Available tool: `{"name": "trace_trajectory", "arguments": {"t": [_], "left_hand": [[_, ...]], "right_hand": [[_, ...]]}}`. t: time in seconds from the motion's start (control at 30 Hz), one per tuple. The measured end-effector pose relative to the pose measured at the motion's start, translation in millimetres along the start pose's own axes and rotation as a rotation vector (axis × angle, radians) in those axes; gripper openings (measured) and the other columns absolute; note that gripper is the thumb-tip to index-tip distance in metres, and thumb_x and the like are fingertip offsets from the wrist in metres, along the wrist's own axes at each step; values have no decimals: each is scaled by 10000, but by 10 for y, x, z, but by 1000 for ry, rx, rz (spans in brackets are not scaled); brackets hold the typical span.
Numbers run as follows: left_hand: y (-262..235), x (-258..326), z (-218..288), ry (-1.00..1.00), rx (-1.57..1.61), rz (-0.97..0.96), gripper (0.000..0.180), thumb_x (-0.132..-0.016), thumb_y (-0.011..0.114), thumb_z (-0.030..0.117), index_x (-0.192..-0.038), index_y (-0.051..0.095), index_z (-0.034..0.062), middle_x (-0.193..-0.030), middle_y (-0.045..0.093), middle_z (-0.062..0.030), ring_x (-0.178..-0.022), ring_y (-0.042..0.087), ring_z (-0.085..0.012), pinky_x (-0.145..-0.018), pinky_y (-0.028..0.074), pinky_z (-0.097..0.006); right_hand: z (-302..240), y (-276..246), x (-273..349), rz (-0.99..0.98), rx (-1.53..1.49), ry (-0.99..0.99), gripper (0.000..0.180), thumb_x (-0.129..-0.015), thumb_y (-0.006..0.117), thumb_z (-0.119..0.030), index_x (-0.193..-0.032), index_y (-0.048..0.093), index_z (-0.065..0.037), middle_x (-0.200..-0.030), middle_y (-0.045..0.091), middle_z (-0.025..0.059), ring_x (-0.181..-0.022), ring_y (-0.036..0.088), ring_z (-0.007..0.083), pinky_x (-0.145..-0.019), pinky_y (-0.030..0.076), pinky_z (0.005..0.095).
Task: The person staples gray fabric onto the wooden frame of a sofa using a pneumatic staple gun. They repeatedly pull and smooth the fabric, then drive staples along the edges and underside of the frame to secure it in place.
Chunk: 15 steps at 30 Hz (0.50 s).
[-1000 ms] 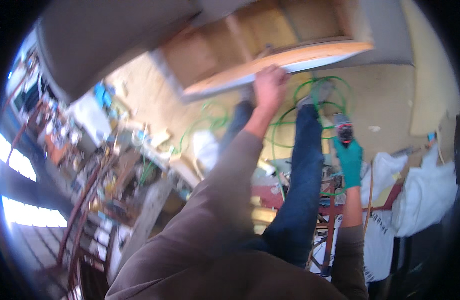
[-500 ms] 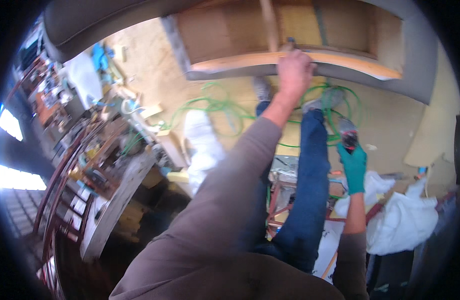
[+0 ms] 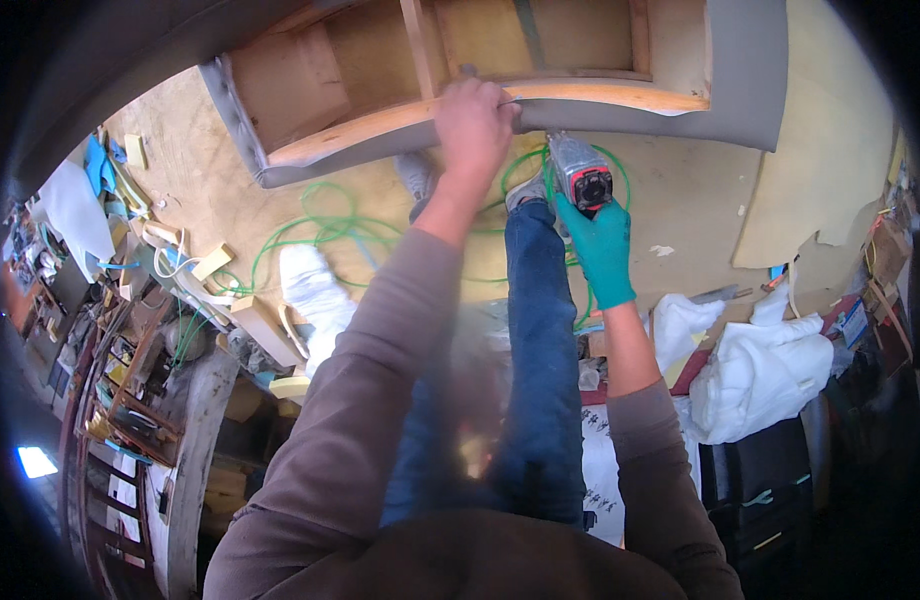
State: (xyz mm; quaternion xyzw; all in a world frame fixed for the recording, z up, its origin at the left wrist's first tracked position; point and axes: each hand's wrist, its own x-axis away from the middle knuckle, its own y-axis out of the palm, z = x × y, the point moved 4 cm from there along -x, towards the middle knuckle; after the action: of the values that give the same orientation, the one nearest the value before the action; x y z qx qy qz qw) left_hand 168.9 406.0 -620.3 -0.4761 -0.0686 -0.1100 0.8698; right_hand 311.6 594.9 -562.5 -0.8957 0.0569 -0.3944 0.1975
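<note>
An upholstered frame (image 3: 750, 60) lies at the top, its grey cover wrapped round a curved wooden rail (image 3: 570, 92). My bare left hand (image 3: 475, 120) is closed on the grey cover at the middle of that rail, its fingertips mostly hidden. A dark tip shows just past the knuckles. My right hand (image 3: 598, 250), in a green glove, is wrapped round a grey and red staple gun (image 3: 580, 165). The gun's nose is close below the cover's edge, right of my left hand; I cannot tell whether they touch.
A green air hose (image 3: 325, 225) lies in loops round my feet. White wadding (image 3: 765, 375) sits to the right and another white roll (image 3: 315, 290) to the left. Offcuts and yellow foam blocks (image 3: 213, 262) clutter the left, beside a worn wooden beam (image 3: 202, 400).
My right hand has brought the staple gun up and inward, close to the cover's edge. My left hand stays at the rail. The whole view has shifted, with the frame now further left.
</note>
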Motion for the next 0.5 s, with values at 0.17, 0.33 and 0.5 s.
{"name": "trace_trajectory", "arguments": {"t": [0.17,0.33,0.5], "left_hand": [[-104,-39,-59,-149,-76,27,417,-778,926,385,-1074,760,143,-1153,703,-88,-1174,630,-342,-979,485,-534],[-160,-95,-175,-59,-126,16,499,-771,938,444,-1126,735,159,-1176,683,-73,-1196,599,-338,-1007,430,-537],[-74,-82,-290,-16,-77,-14,455,-789,921,441,-1089,739,152,-1146,692,-62,-1193,593,-334,-1028,404,-526]], "right_hand": [[1,212,-167,27,44,1,336,-951,871,-277,-1058,797,33,-790,753,57,-663,667,125,-607,512,347],[-22,391,-230,58,-3,-34,304,-953,862,-260,-1016,802,31,-770,743,46,-662,670,112,-594,497,325],[-22,506,-298,-3,-122,77,281,-949,862,-246,-1005,802,23,-769,745,39,-662,677,114,-594,500,314]]}}
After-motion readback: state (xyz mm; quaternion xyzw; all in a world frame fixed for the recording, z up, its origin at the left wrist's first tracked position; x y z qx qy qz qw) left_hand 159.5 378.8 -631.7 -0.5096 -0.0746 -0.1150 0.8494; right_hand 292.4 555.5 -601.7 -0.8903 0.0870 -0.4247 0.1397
